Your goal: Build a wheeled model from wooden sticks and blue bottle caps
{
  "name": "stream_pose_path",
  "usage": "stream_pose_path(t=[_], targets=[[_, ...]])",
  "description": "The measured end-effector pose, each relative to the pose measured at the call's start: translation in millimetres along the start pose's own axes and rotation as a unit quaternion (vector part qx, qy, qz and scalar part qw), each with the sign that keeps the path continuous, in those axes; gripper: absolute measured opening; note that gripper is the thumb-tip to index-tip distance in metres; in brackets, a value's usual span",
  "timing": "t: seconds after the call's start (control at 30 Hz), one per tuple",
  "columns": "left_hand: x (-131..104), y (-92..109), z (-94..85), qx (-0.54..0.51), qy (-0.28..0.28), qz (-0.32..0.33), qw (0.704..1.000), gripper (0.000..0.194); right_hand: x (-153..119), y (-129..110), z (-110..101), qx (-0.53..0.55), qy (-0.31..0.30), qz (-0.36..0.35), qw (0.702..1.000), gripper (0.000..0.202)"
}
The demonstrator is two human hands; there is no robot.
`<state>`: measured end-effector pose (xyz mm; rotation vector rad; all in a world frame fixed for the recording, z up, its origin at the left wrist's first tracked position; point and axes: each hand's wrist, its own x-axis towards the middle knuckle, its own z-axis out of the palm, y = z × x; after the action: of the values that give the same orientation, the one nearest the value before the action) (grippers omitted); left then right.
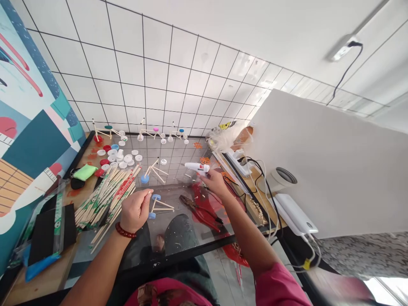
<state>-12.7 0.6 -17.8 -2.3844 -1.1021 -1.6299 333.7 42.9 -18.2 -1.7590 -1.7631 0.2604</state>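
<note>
My right hand [216,183] grips a white glue gun [194,167] above the glass tabletop, its nozzle to the left. My left hand [137,208] is closed in a pinch; what its fingertips hold, if anything, I cannot make out. Just right of that hand lies a small stick frame [163,209] with two blue bottle caps. Behind it stands another stick frame [155,171] with one blue cap at its base. A pile of wooden chopsticks [105,197], some in printed wrappers, spreads left of my left hand. Red-handled pliers [199,209] lie between my arms.
Three small stick-and-cap bicycles [108,129] line the back edge. Loose white, red and blue bottle caps [123,159] lie in front of them. To the right are a power strip [240,161], cables [262,178] and a white roll [280,180]. A grid panel [159,76] backs the table.
</note>
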Motion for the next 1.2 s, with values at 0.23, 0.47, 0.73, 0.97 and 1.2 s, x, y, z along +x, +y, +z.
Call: stream_pose_path(t=[0.23,0.47,0.73,0.97,1.2], targets=[[3,-1,-1.9,0.016,-0.001,-0.005,1.000,0.017,76,16,-2,-0.066,-0.022,0.079,0.994,0.032],[2,-6,-4.3,0.021,-0.003,-0.036,0.999,0.020,70,26,-7,-0.091,-0.025,0.082,0.992,0.034],[46,-5,8.7,-0.084,0.038,-0.223,0.970,0.023,14,-39,10,0.097,0.007,-0.040,0.994,0.022],[58,-1,54.2,-0.342,-0.012,-0.367,0.865,0.028,-10,-80,52,0.168,-0.018,-0.100,0.981,0.019],[44,8,60.9,-0.357,-0.044,-0.379,0.853,0.030,-24,-82,55,0.086,-0.053,-0.191,0.976,0.023]])
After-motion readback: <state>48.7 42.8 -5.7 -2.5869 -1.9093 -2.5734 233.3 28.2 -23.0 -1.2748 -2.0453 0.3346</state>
